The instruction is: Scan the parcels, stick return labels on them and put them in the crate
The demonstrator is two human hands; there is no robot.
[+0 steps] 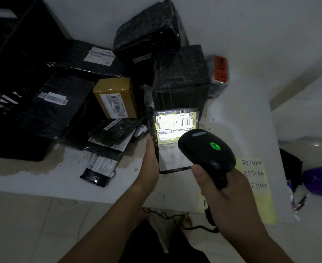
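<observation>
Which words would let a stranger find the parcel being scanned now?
On the white table, right of the black crate, lies a pile of parcels. The scanned parcel sits at the pile's right end, before a tall black box. Only its label glows white under the scanner, and the left hand holds its edge.

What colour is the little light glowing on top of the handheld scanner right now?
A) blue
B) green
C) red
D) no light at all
B: a green light glows on top of the scanner, which the right hand grips and aims at the label of the parcel.
</observation>
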